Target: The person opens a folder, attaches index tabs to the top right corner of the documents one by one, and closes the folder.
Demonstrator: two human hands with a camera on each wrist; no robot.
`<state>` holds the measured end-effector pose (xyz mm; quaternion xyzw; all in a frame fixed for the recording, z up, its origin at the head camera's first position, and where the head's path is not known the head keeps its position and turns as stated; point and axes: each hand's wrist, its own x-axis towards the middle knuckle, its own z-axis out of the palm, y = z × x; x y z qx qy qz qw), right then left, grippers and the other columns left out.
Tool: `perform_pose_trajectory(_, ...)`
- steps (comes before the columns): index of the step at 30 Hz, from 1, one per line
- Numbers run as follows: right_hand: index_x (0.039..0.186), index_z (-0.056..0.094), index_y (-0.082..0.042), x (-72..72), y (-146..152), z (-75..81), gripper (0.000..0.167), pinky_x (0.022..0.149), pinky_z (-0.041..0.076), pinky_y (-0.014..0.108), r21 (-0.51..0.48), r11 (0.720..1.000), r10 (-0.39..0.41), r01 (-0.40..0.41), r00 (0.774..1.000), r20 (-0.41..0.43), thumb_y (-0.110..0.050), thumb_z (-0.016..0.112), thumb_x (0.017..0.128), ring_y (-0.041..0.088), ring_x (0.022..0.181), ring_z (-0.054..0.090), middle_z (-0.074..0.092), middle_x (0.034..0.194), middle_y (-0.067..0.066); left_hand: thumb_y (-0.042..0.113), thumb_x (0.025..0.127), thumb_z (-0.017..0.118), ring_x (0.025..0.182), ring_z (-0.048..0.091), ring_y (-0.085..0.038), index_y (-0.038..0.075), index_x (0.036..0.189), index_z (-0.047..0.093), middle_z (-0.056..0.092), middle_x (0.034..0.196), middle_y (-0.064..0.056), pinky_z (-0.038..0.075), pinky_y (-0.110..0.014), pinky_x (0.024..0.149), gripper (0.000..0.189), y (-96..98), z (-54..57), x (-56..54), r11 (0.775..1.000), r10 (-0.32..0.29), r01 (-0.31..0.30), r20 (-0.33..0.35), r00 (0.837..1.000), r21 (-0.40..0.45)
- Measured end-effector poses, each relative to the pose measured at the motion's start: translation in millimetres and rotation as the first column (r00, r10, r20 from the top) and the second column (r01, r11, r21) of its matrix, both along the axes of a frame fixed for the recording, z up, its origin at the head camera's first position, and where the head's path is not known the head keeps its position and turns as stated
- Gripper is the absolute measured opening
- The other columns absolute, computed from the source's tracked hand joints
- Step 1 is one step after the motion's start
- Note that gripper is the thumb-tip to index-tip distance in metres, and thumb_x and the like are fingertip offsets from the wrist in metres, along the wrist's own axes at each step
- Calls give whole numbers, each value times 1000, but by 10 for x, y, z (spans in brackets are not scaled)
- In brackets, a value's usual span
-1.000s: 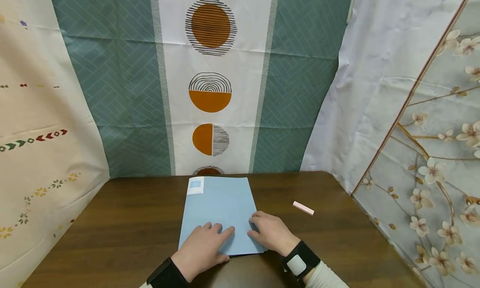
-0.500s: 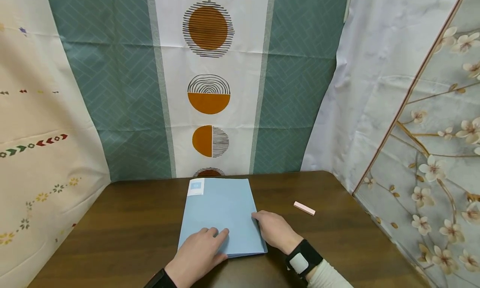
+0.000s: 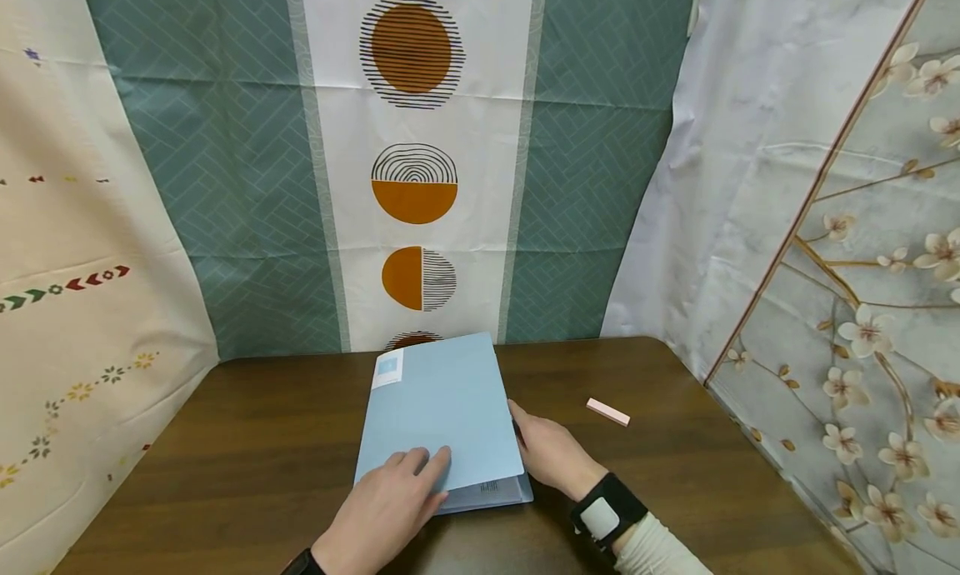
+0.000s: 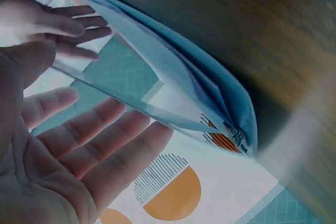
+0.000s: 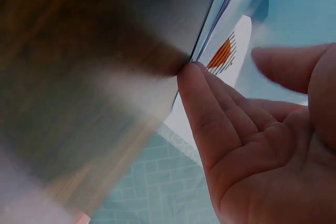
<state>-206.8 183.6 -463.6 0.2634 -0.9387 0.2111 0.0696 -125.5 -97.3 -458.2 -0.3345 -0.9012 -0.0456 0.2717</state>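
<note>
A light blue folder (image 3: 442, 408) lies on the table, a white label (image 3: 387, 367) at its far left corner. Its front cover is raised along the right side, and an inner layer shows at the near edge. My left hand (image 3: 386, 504) rests on the cover's near left part with fingers extended. At the folder's right edge is my right hand (image 3: 555, 452), its thumb side hidden by the cover. In the right wrist view, the fingertips (image 5: 191, 74) touch the folder's edge and the thumb stands apart from them. Open layers (image 4: 210, 82) show in the left wrist view.
A small pale pink bar (image 3: 608, 412) lies on the brown wooden table (image 3: 262, 425), right of the folder. A patterned cloth (image 3: 416, 183) hangs behind the table, with more printed cloths at both sides.
The folder's cover has risen on its right side, exposing the inside. My right hand has moved from on top of the cover to its right edge. The left hand has slid slightly nearer.
</note>
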Motion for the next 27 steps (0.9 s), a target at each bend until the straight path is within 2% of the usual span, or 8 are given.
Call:
perform_pose_trajectory(3, 139, 71, -2, 30, -18, 4, 38, 96, 62, 50, 36, 999, 31, -30, 999, -26, -18, 77, 105, 26, 111, 76, 76, 129, 14, 30, 93, 91, 79, 68, -21, 13, 144, 67, 68, 107, -3, 56, -31, 58, 58, -27, 23, 35, 1000, 6, -5, -51, 999, 22)
perform_pose_trajectory(7, 116, 83, -8, 74, -44, 7, 25, 87, 63, 43, 141, 987, 85, -73, 993, -82, -20, 89, 95, 22, 101, 74, 78, 118, 9, 24, 90, 93, 77, 68, -22, 20, 157, 59, 69, 120, -9, 54, -31, 55, 75, -69, 71, 83, 999, 30, -28, -66, 997, 33)
perform_pose_trajectory(12, 116, 85, -8, 112, -65, 24, 28, 96, 62, 48, 219, 972, 100, -83, 993, -69, -23, 92, 93, 31, 118, 73, 75, 130, 14, 16, 86, 93, 86, 73, -26, 31, 169, 45, 66, 142, -15, 53, -29, 52, 97, -135, 114, 131, 996, 89, -87, -48, 995, 34)
perform_pose_trajectory(16, 120, 85, -10, 111, -59, 22, 30, 101, 60, 49, 242, 966, 103, -88, 993, -53, -23, 91, 94, 31, 123, 71, 75, 134, 13, 8, 80, 92, 99, 75, -30, 31, 169, 45, 59, 153, -18, 56, -28, 56, 103, -184, 126, 119, 992, 111, -106, -77, 991, 68)
perform_pose_trajectory(19, 122, 85, -11, 103, -65, 37, 31, 102, 59, 48, 257, 962, 107, -92, 993, -48, -24, 91, 94, 31, 124, 71, 74, 136, 12, 4, 77, 90, 110, 72, -37, 28, 168, 48, 54, 158, -22, 63, -36, 74, 103, -235, 141, 93, 991, 94, -81, -130, 987, 106)
perform_pose_trajectory(21, 122, 85, -11, 101, -68, 48, 31, 102, 59, 49, 266, 960, 106, -91, 993, -42, -24, 90, 95, 31, 124, 70, 75, 136, 12, 4, 78, 86, 121, 68, -41, 24, 168, 48, 50, 161, -23, 60, -47, 97, 100, -273, 161, 74, 991, 83, -63, -165, 983, 120)
perform_pose_trajectory(24, 122, 85, -12, 96, -72, 59, 30, 102, 59, 48, 280, 956, 101, -89, 994, -29, -25, 90, 95, 30, 125, 70, 74, 136, 11, 11, 93, 66, 140, 57, -45, 17, 170, 45, 45, 167, -24, 38, -64, 120, 80, -342, 184, 41, 989, 72, -42, -216, 974, 139)
perform_pose_trajectory(27, 123, 85, -13, 85, -78, 66, 30, 102, 59, 48, 292, 952, 96, -86, 995, -19, -27, 89, 96, 29, 125, 70, 74, 137, 11, 14, 100, 46, 156, 42, -45, 14, 170, 44, 39, 173, -23, 20, -71, 127, 70, -425, 188, 0, 984, 66, -19, -269, 961, 175)
